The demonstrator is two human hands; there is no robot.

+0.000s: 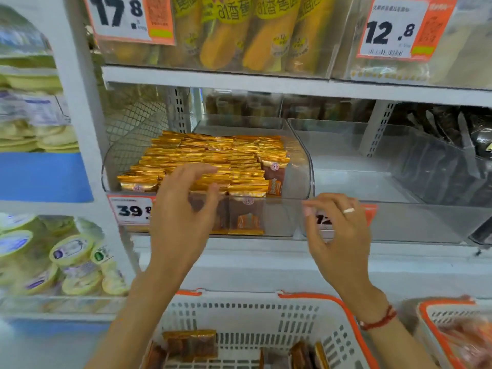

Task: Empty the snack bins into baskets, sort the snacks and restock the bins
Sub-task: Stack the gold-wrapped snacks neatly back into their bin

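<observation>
White shop shelving [266, 83] filled the view, with clear plastic bins set side by side on the middle shelf. One clear bin [298, 166] was packed with gold-wrapped snack packets [213, 155] stood in rows, and the front rows showed reddish-brown faces whose print was too small to read. Just to its right a second clear bin [372, 182] held dark packets [466, 145] pushed to its far right, blurred and cut off by the frame edge. The left hand [181, 217] hovered at the front of the gold packets, fingers spread and relaxed, gripping nothing; whether the fingertips touched the wrappers could not be told. The right hand [338, 235], wearing a ring, hung before the seam between the two bins with fingers loosely curled and empty. Both hands partly hid the price tags [130, 210] on the bin fronts, so only "39" and part of another number showed. Below, a white basket [266, 315] with orange handles held a few brown packets [191, 344], its lower part cut off. Another basket [452, 326] showed only a corner at the right edge, its contents a reddish blur.
</observation>
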